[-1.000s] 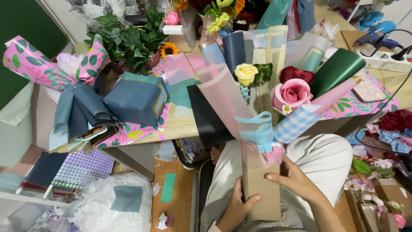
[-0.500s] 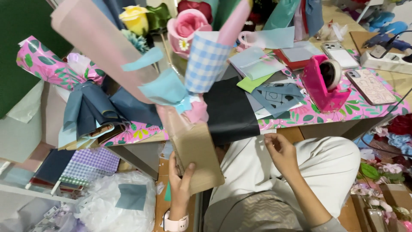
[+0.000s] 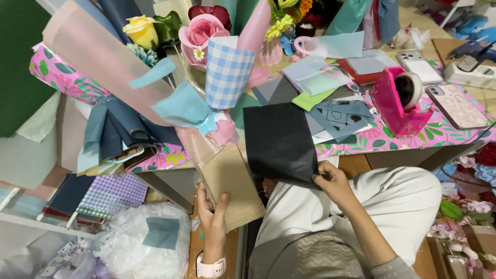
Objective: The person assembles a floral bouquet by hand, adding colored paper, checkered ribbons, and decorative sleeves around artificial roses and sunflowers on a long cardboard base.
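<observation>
My left hand [image 3: 213, 219] grips the brown paper base [image 3: 232, 188] of a wrapped bouquet [image 3: 170, 67] that tilts up and to the left. The bouquet holds a yellow rose [image 3: 140, 31] and a pink rose [image 3: 200, 32], with pink, blue and gingham paper around them and a light blue bow [image 3: 188, 111]. My right hand [image 3: 333, 181] pinches the lower corner of a black paper sheet [image 3: 281, 139] that hangs over the table's front edge.
On the floral-covered table [image 3: 444, 132] stand a pink tape dispenser [image 3: 398, 101], two phones [image 3: 457, 106], and loose sheets of grey, green and pale blue paper [image 3: 318, 75]. Rolled papers [image 3: 111, 129] lie at the left. White tissue [image 3: 139, 243] lies on the floor.
The bouquet swung from in front of me up and to the left, now held by my left hand alone. My right hand let go of it and took the black sheet.
</observation>
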